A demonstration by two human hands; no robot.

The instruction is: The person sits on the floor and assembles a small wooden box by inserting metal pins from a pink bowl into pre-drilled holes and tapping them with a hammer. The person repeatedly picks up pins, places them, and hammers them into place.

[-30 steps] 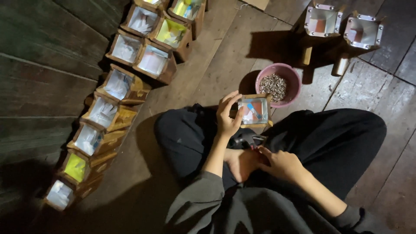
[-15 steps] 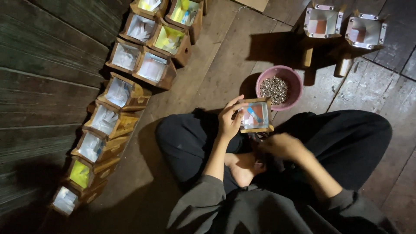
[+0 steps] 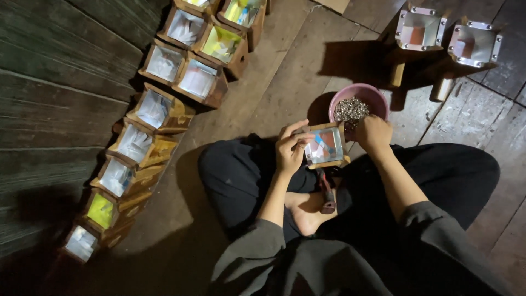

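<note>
Right fingers: the right hand (image 3: pixel 373 133) has left the lap, where it lay a second ago, and now dips over the rim of the pink bowl (image 3: pixel 379 101); its fingers curl down among the contents, and whether they pinch anything cannot be told.
Left fingers: the left hand (image 3: pixel 289 149) keeps its grip on the small wooden box (image 3: pixel 324 147), thumb and fingers wrapped around its left edge, as before.
Box: square, shallow, pale wood frame with a glossy clear face showing blue, red and white inside; held above the lap, just beside the bowl.
Bowl: round, smooth pink plastic, filled with small grey metallic bits (image 3: pixel 350 108); it stands on the floor in front of the knees.
Tool: a dark, red-handled tool (image 3: pixel 327 189) lies in the lap by the bare foot.
Row of boxes: similar wooden boxes (image 3: pixel 164 63) line the left wall, unchanged.
Floor: rough, worn wooden planks (image 3: pixel 285 71).
Far corner: two metal-faced square blocks (image 3: pixel 421 28) on wooden posts.
</note>
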